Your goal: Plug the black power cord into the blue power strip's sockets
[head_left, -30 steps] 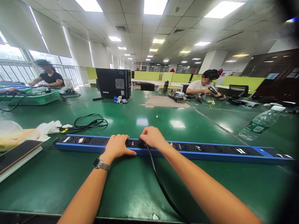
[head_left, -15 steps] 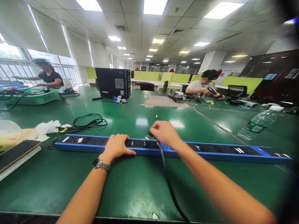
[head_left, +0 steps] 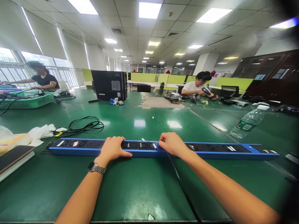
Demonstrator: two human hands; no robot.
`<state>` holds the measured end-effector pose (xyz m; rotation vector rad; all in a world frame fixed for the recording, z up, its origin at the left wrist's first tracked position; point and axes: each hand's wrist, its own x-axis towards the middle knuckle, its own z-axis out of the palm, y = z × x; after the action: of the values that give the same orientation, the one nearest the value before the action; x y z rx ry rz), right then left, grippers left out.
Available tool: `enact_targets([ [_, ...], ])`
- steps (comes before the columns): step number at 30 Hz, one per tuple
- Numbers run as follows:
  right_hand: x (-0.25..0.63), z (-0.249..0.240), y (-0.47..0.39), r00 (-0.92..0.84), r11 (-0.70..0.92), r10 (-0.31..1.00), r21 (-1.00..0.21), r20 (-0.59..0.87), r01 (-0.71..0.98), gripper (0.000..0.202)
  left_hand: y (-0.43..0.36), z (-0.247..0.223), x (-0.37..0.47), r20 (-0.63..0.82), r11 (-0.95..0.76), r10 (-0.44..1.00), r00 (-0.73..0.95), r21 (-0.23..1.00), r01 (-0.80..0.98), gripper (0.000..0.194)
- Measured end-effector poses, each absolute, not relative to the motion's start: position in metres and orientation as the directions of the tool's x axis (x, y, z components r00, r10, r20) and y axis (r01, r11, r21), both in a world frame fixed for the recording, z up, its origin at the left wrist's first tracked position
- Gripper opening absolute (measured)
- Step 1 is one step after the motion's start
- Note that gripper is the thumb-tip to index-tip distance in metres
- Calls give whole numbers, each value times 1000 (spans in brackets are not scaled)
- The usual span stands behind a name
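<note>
Open-plan office, ceiling panels lit, pale blinds along the windows at left; green-topped desk (head_left: 121, 193) in front of me, with a bare, ragged-edged patch (head_left: 161, 102) toward its far side. Long blue-and-black power strip (head_left: 142, 153) lies crosswise on the desk directly before me, socket face up, several sockets carrying white labels.

Left grip (head_left: 113, 147): closed over the strip left of its middle, fingers across the top toward the far edge, thumb along the near side. Metal-banded watch (head_left: 96, 168) on that wrist. Right grip (head_left: 173, 143): closed on the end of a black cable (head_left: 187, 196), above the strip's blue middle section; fingers hide the cable end, so I cannot tell whether it sits in a socket. Cable drops from under the palm toward the near desk edge.

Surroundings: coiled black cord (head_left: 90, 126) beyond the strip at left; phone (head_left: 14, 158) near the strip's left end; tilted water bottle (head_left: 249, 122) beyond its right part. Farther back, black computer case (head_left: 106, 85) and green basket (head_left: 39, 102). Co-worker (head_left: 192, 88) at far right holds a drill (head_left: 205, 91); second person (head_left: 45, 81) sits at far left.
</note>
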<state>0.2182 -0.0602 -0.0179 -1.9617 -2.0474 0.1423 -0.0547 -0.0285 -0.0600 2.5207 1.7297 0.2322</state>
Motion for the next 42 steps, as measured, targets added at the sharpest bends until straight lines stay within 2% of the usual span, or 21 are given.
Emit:
enact_targets([
  [5,262,19,-70,153,-16,948,-438,280,899,20,-28,-60,-55,93,-371,928,360,152,916,78],
  [10,322,10,-80,147,-78,972,-337,184,938,18,-29,-61,-56,95,-372,928,360,166,913,76],
  [14,342,-16,-77,134,-83,984,-353,121,932,19,-29,-61,-56,98,-376,926,364,166,912,76],
  [18,341,-25,-74,66,-17,990,-355,124,935,20,-28,-61,-55,88,-369,929,359,164,915,76],
  [24,337,-27,-74,-2,31,995,-290,99,957,20,-28,-61,-56,90,-366,930,355,162,916,76],
  [27,336,-15,-74,57,-5,985,-304,163,953,17,-28,-61,-56,92,-369,929,359,162,915,76],
  [31,309,10,-74,199,-50,936,-451,289,891,19,-27,-63,-56,97,-373,927,361,150,916,77],
  [36,215,0,-65,-3,101,987,-599,163,794,14,-27,-64,-56,103,-373,927,360,149,916,76],
  [39,162,-18,-51,-68,161,982,-603,175,781,12,-27,-64,-55,107,-374,926,361,146,916,77],
  [42,133,-27,-37,-69,136,988,-568,138,812,12,-27,-65,-55,107,-368,928,356,143,919,76],
])
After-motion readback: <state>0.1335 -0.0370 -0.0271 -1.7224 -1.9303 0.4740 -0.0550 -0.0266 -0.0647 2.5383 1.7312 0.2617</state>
